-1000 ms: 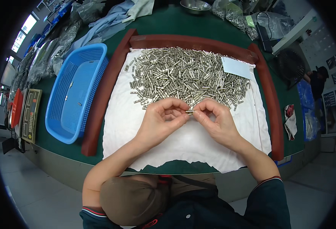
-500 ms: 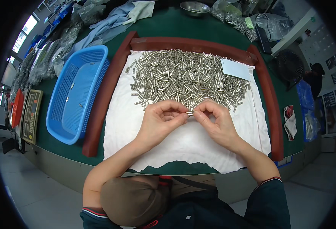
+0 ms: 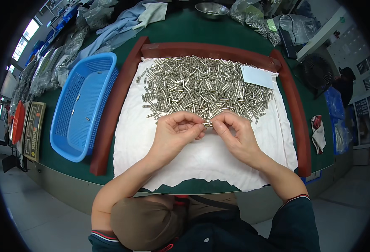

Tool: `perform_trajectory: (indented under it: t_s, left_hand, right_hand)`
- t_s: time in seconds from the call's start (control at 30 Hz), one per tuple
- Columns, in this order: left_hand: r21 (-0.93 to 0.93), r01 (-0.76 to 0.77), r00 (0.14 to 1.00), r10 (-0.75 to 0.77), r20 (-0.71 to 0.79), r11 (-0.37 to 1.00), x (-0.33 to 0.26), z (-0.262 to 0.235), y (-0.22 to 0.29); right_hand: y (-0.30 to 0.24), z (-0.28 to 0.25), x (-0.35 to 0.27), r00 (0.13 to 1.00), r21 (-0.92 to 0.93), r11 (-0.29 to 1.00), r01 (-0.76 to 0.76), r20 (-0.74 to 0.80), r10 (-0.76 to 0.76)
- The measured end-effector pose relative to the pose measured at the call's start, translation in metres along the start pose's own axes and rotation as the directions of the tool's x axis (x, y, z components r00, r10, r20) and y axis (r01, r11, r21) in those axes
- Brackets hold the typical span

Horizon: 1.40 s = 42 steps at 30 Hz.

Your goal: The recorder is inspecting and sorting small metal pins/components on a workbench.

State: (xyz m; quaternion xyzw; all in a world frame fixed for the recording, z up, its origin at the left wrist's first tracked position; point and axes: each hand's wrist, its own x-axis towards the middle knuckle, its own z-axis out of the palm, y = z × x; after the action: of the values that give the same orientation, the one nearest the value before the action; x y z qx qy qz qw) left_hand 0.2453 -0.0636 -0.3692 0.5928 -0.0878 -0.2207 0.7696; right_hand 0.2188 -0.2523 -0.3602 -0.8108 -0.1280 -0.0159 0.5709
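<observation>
A small silvery metal pin is pinched between my two hands, just at the near edge of a heap. My left hand has one end between thumb and fingertips; my right hand grips the other end the same way. Beyond them a wide heap of similar short metal pins covers the back of a white cloth. A pale blue card lies on the heap's right side. The finer shape of the held pin is too small to make out.
A reddish-brown wooden frame borders the cloth on the left, back and right. Left of it stands a blue perforated basket with a few small pieces inside. A metal bowl and plastic bags sit at the back, a crumpled cloth at right.
The held pin and both hands stay in nearly the same place, with slight shifts of the fingers. The whole view has moved a little.
</observation>
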Motion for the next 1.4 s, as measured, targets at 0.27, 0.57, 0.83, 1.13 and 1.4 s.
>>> perform_trajectory:
  t_s: [0.27,0.57,0.83,1.13,1.4]
  left_hand:
    - [-0.023,-0.008,1.0,0.008,-0.016,1.0,-0.0008,-0.0019,-0.0005]
    - [0.0,0.028,1.0,-0.028,0.002,1.0,-0.0007,0.0026,0.0016]
    - [-0.052,0.02,1.0,-0.019,0.022,0.998,-0.0001,0.0052,0.0024]
    - [-0.015,0.031,1.0,-0.031,0.004,0.999,0.0002,0.0037,0.0035]
    - [-0.037,0.02,1.0,-0.019,0.019,0.999,0.0,0.0021,0.0019]
  right_hand:
    - [-0.0025,0.0025,0.0001,0.999,-0.02,1.0,0.022,-0.038,-0.023]
    - [-0.002,0.0002,0.0006,0.999,-0.018,1.0,0.012,-0.04,-0.013]
    - [0.0004,-0.0022,-0.0011,0.999,0.023,1.0,-0.011,-0.038,0.012]
    - [0.0005,-0.0017,-0.0001,0.999,0.044,0.999,-0.019,-0.037,0.02]
    - [-0.0023,0.0,-0.0008,0.997,0.002,0.999,0.04,-0.065,-0.04]
